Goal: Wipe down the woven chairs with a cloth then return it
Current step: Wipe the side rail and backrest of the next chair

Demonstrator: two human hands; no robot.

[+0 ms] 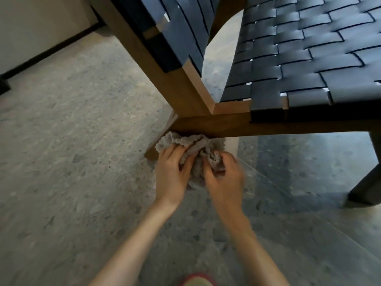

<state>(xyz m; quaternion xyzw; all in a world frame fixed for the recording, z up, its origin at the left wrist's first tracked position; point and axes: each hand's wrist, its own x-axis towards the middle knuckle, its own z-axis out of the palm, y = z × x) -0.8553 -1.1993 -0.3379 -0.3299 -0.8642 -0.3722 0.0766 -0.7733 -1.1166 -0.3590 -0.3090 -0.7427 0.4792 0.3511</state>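
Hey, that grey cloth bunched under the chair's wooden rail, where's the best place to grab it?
Take the cloth by the thick crumpled folds on its near side, coming in low from the near side, as the left hand and right hand do. The wooden rail sits over its top edge, so only those near folds are free to pinch.

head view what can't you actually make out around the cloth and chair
All in the head view:
- chair leg: mostly hidden by the cloth and the left hand; whether the cloth wraps it is unclear.
- right hand: motion-blurred, finger detail lost.
- woven backrest: cut off by the top edge.
- red-rimmed thing: cut by the bottom edge, blurred.
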